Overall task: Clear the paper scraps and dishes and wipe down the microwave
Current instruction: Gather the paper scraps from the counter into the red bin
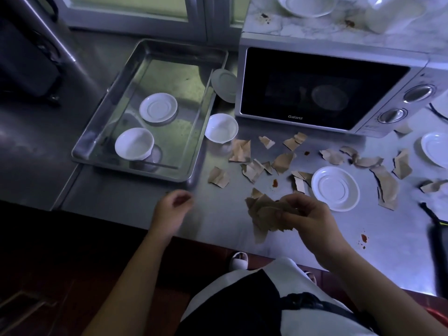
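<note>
My right hand (308,219) grips a bunch of brown paper scraps (263,214) above the steel counter's front edge. My left hand (173,209) hovers to its left with loosely curled fingers and holds nothing. Several more brown scraps (283,162) lie scattered in front of the silver microwave (315,90), whose door is closed. A white saucer (335,187) sits among the scraps and a white bowl (221,128) stands beside the tray. The steel tray (101,112) holds a saucer (158,107) and a bowl (134,143).
Another saucer (435,147) lies at the right edge. White dishes (306,6) stand on the stained microwave top. A grey plate (224,84) leans between tray and microwave. Red stains (275,183) dot the counter (218,221). A black cable (434,217) runs along the right.
</note>
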